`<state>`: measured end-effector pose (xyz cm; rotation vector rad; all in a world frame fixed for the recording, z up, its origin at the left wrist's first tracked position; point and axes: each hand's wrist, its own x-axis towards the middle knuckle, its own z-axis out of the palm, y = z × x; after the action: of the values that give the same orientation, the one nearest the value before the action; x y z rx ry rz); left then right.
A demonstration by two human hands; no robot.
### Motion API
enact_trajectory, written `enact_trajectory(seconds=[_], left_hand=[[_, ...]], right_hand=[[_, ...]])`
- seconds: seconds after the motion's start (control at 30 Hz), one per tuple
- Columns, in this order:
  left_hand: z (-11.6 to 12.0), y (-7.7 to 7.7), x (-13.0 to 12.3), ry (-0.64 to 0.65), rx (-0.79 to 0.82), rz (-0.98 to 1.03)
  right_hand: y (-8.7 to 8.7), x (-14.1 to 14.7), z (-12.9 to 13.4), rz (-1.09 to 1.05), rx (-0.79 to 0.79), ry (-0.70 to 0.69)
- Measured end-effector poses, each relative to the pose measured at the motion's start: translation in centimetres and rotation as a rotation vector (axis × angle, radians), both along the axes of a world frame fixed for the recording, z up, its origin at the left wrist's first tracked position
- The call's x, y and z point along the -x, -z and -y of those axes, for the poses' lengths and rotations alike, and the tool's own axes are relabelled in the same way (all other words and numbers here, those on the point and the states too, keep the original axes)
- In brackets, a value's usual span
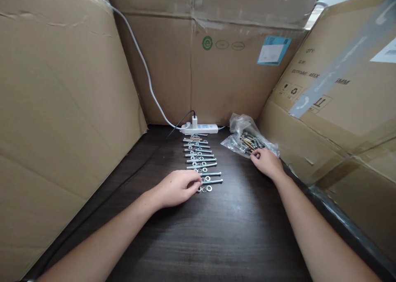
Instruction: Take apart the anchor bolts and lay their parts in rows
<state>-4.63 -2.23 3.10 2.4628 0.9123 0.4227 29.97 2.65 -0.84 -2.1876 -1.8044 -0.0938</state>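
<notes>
Bolts [213, 181] lie in a column of rows on the dark table, with flat washers [209, 188] and other small rings between them. At the nearest rows, my left hand [181, 187] has thumb and fingers closed together. It covers the left end of the front bolt, and whatever is in the pinch is hidden. Over to the right, my right hand [266, 162] rests at the near edge of a clear plastic bag [239, 125]. Its fingers are curled in beside loose silver and brass-coloured fasteners [247, 141]; what they grip is too small to make out.
A white power strip [201, 128] with a plugged-in adapter [194, 121] lies behind the rows. Its white cable [145, 63] climbs to the upper left, and a black cable [123, 181] runs along the left side. Cardboard walls [167, 67] enclose the table [198, 240].
</notes>
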Motion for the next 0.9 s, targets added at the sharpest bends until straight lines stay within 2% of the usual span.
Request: enact_trajectory(seconds=[0.13,0.27,0.37,0.43,0.53,0.63,0.77,0.9], left_hand=[[-0.1,0.0,0.0,0.001,-0.01,0.002],[0.0,-0.1,0.0,-0.008,-0.014,0.0],[0.2,-0.3,0.0,-0.02,0.009,0.019],[0.3,-0.3,0.1,-0.064,0.017,0.064],[0.3,-0.1,0.1,-0.163,-0.009,0.163],[0.2,0.1,0.1,-0.206,-0.023,0.218],[0.2,0.0,-0.1,-0.2,-0.008,0.209],[0.4,-0.2,-0.2,-0.177,0.01,0.211]], right_hand=[[-0.1,-0.2,0.1,-0.048,-0.076,-0.07],[-0.6,0.3,0.1,-0.129,-0.221,-0.142],[-1.4,1.9,0.6,-0.195,-0.312,-0.25],[-2.1,3.7,1.3,-0.229,-0.337,-0.378],[-3.2,7.2,2.9,-0.206,-0.291,-0.581],[-4.0,10.5,4.7,-0.182,-0.219,-0.728],[-4.3,13.0,6.2,-0.18,-0.152,-0.84],[-4.1,13.6,6.4,-0.206,-0.134,-0.872]])
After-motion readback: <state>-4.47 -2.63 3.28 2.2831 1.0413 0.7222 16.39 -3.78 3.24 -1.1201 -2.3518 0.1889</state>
